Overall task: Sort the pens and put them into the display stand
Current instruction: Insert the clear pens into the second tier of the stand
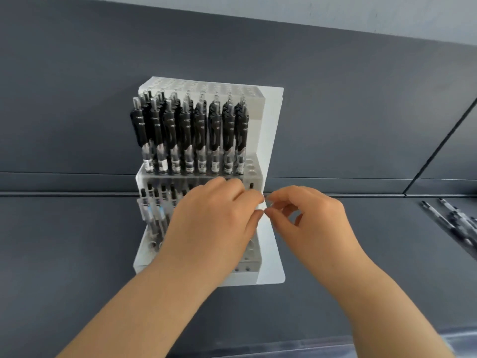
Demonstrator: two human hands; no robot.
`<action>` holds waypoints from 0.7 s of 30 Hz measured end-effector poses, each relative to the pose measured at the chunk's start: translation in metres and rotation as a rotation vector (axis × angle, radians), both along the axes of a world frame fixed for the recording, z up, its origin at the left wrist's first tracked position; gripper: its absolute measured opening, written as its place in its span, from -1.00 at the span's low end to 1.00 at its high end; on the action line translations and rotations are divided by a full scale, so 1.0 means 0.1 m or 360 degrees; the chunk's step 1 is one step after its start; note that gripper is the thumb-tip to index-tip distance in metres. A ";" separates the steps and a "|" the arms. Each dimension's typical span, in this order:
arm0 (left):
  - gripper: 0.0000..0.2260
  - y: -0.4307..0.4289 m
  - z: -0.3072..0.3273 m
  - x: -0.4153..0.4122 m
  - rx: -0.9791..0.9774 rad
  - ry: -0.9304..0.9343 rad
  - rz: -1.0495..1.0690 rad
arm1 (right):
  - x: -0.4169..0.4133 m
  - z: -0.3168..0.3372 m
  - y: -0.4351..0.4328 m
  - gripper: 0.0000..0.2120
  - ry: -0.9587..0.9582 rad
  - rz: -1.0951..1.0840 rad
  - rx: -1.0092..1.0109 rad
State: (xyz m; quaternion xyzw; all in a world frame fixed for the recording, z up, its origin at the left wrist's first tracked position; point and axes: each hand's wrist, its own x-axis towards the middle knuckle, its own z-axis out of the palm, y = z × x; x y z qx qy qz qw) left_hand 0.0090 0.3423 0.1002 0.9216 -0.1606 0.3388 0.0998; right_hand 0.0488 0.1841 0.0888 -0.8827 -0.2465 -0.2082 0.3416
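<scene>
A white tiered display stand (271,140) stands on the dark shelf. Its upper tier is packed with upright black pens (191,135). A few more pens (154,210) stand at the left of the lower tier. My left hand (214,223) lies over the lower tier, fingers curled, with thumb and fingertips at the front edge of the stand's right side panel. My right hand (309,223) comes in from the right, its index finger and thumb pinching the same edge. The two hands' fingertips nearly touch. No pen shows in either hand.
Several loose pens (459,220) lie on the shelf (77,241) at the far right. Behind the stand rises the dark back wall (77,99). A seam in the wall runs diagonally at the right.
</scene>
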 end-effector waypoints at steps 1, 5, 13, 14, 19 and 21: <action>-0.74 -0.09 -0.01 0.01 0.0002 -0.0005 -0.0010 | 0.01 -0.01 -0.08 -0.87 0.0009 -0.0004 0.0001; -0.77 -0.56 -0.12 0.09 -0.0006 0.0015 -0.0100 | 0.08 -0.08 -0.51 -0.90 0.0046 0.0001 -0.0001; -0.72 -1.88 -0.27 0.38 0.0013 0.0151 -0.0076 | 0.33 -0.18 -1.92 -0.85 0.0092 -0.0106 -0.0076; -0.72 -2.04 -0.29 0.42 0.0023 0.0168 -0.0058 | 0.36 -0.18 -2.10 -0.84 0.0101 -0.0126 -0.0091; -0.71 -2.81 -0.43 0.60 0.0029 0.0195 -0.0004 | 0.49 -0.25 -2.95 -0.83 0.0155 -0.0176 -0.0145; -0.70 -3.05 -0.47 0.62 0.0042 0.0195 0.0007 | 0.52 -0.28 -3.20 -0.82 0.0172 -0.0185 -0.0159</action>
